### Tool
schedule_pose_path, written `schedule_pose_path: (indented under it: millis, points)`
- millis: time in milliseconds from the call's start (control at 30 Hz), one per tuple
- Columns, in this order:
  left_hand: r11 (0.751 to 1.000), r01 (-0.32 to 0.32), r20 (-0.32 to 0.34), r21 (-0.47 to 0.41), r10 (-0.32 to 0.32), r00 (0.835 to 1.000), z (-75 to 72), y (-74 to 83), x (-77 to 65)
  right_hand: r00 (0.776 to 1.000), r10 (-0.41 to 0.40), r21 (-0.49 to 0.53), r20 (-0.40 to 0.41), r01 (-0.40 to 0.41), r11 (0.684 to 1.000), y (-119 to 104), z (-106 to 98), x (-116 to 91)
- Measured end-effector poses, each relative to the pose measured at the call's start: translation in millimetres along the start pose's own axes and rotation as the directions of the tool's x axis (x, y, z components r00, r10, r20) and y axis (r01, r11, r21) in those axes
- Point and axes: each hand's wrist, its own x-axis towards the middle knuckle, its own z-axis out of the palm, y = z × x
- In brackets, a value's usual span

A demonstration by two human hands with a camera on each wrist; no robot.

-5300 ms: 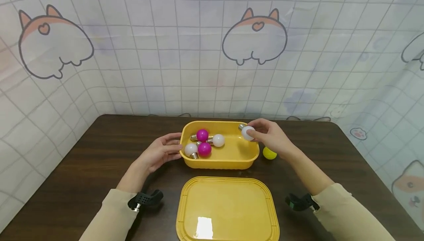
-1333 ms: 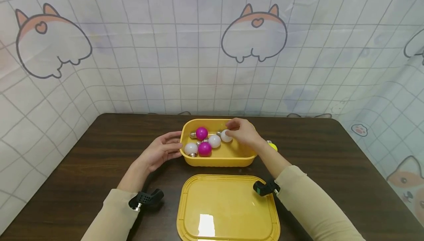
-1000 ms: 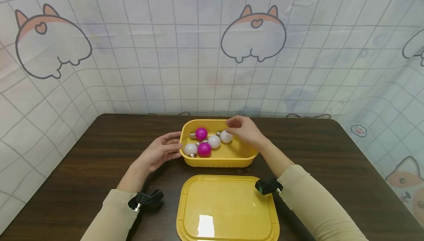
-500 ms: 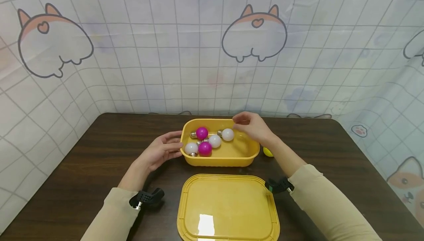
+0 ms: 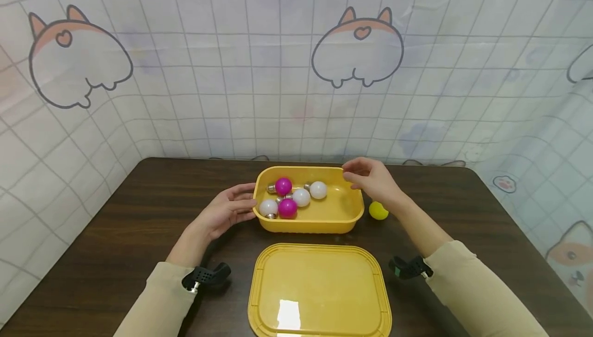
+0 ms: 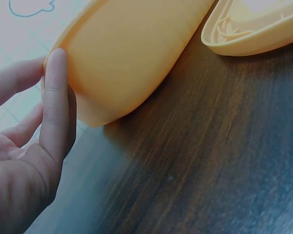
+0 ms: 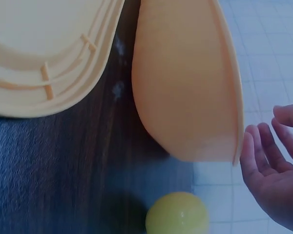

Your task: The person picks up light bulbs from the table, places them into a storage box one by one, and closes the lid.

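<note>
My left hand point(image 5: 224, 212) touches the left end of a yellow plastic box point(image 5: 308, 227), its fingers fairly straight against the rim point(image 6: 58, 46). Inside, towards the left and middle, lie two magenta light bulbs point(image 5: 288, 208) and several white light bulbs point(image 5: 318, 190) with metal screw bases. Above the box's right end hovers my right hand point(image 5: 377, 182), loosely curved and holding nothing; in the right wrist view its fingers point(image 7: 251, 156) are close to the rim. A yellow bulb point(image 5: 378, 211) lies on the table just right of the box, its base hidden.
In front of the box, a yellow lid point(image 5: 319, 290) lies flat on the dark wooden table point(image 5: 116, 244). A patterned grid curtain point(image 5: 259, 69) stands behind and along the sides. Each wrist wears a black strap point(image 5: 206, 276).
My right hand carried a white bulb leftward into the box, let it go beside the others, then drew back to the right. My left hand has stayed at the box's left end.
</note>
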Motion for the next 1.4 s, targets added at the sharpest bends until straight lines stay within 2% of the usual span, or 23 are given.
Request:
schedule_pose_path:
  millis: [700, 1400]
  points:
    - [1.000, -0.016, 0.002, 0.001, 0.016, 1.000, -0.2, 2.4, 6.2, 0.999, 0.007, -0.035, -0.045, -0.009, 0.999, 2, -34, -20]
    - [1.000, -0.005, -0.003, 0.004, 0.005, 1.000, -0.2, 0.2, 0.0, 0.996, 0.054, -0.035, -0.077, -0.056, 0.998, 28, -41, -51]
